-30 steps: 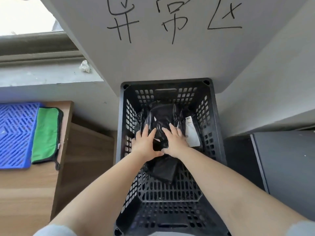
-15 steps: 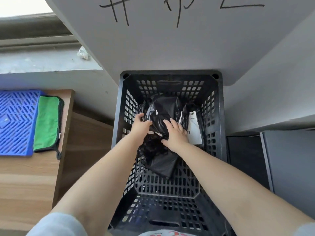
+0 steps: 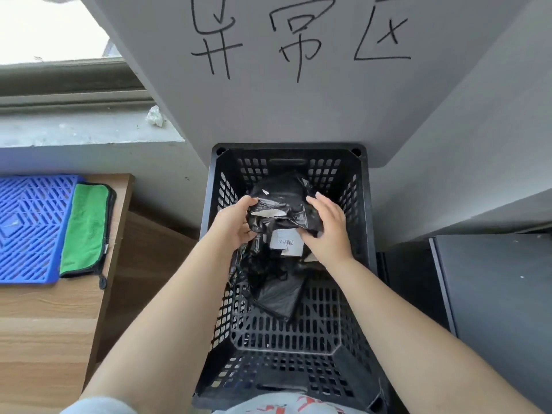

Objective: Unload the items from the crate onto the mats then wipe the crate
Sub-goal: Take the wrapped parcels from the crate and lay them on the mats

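Note:
A black perforated crate [image 3: 286,333] stands on the floor below me, against a grey pillar. Both hands are inside it, gripping a black plastic parcel [image 3: 279,204] with a white barcode label. My left hand [image 3: 236,222] clasps the parcel's left side. My right hand [image 3: 327,227] presses on its right side. The parcel is lifted off the crate floor. More crumpled black plastic bags [image 3: 277,291] lie underneath it in the crate. At the left, a blue grid mat [image 3: 30,228] lies on a wooden table.
A green cloth with black edging [image 3: 86,230] lies beside the blue mat on the wooden table [image 3: 53,330]. A grey cabinet [image 3: 495,309] stands right of the crate. A window ledge with a crumpled white scrap [image 3: 155,116] runs along the upper left.
Both hands closed around the black parcel and raised it from the crate floor. The white label now shows under it, between the hands.

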Available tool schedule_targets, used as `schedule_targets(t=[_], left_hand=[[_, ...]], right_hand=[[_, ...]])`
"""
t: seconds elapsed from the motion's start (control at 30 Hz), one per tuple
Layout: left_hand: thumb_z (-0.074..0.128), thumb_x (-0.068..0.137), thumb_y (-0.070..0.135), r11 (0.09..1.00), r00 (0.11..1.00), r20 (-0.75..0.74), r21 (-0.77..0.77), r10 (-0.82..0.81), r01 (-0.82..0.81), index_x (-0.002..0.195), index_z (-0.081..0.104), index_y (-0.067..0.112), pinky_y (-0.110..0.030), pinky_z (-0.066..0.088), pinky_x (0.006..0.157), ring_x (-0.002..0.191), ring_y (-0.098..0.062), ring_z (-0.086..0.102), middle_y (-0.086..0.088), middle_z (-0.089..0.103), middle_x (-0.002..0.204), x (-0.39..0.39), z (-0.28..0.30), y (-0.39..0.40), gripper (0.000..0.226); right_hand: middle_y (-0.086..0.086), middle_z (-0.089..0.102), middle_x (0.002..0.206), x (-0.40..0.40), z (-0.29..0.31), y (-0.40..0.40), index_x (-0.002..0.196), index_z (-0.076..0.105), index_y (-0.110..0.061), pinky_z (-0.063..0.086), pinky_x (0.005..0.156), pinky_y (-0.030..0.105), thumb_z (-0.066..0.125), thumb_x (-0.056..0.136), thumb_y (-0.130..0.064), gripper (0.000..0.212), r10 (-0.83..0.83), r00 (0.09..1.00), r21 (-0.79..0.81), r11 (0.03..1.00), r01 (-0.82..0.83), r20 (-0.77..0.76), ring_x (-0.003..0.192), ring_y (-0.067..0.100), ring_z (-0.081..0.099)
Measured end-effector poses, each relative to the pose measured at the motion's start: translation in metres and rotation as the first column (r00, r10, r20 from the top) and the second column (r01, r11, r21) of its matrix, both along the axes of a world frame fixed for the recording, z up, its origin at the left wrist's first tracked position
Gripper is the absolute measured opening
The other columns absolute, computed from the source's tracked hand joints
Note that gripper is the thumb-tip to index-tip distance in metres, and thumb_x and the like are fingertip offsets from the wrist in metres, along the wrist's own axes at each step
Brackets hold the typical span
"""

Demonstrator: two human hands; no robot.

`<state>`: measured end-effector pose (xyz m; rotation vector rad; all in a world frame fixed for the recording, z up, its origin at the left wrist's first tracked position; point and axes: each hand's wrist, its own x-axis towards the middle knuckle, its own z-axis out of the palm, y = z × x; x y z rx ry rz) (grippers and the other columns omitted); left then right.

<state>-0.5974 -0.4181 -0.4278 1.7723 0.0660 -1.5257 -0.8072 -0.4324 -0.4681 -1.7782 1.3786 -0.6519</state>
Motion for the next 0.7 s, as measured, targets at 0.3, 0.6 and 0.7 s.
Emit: schedule_targets(t=[0.3,0.6,0.7], left_hand=[[0.052,0.092,0.056,0.988,0.985,-0.138,-0.128,-0.103,0.085,0.1,0.061,0.011,-0.032,0.051,0.073,0.079,-0.021,0.065,-0.007,0.069,0.088,0.009,0.074,0.02,0.046],[0.085,0.068,0.049,0.914,0.902,0.322,-0.188,-0.288,0.359,0.118,0.062,0.027,-0.041,0.051,0.095,0.102,-0.017,0.067,0.009,0.071,0.109,-0.016,0.074,0.075,0.059],[0.085,0.075,0.027,0.928,0.937,0.29,-0.253,-0.196,0.272,0.106,0.069,0.023,-0.048,0.056,0.091,0.095,-0.024,0.073,0.002,0.076,0.1,-0.029,0.074,0.088,0.035]], right_hand=[[-0.015,0.066,0.108,0.011,0.078,-0.028,0.097,0.064,-0.031,0.043,0.1,0.031,0.078,0.079,-0.018,0.026,0.025,0.981,0.17,0.984,-0.058,0.19,0.115,0.014,0.056],[0.002,0.076,0.096,0.005,0.107,-0.02,0.099,0.07,-0.016,0.049,0.098,0.049,0.081,0.077,-0.033,0.029,-0.161,0.914,0.61,0.785,-0.111,0.373,0.098,0.025,0.069],[0.002,0.076,0.096,0.004,0.107,-0.013,0.1,0.07,-0.016,0.052,0.095,0.048,0.079,0.079,-0.035,0.03,-0.163,0.905,0.595,0.795,-0.115,0.393,0.096,0.025,0.07]])
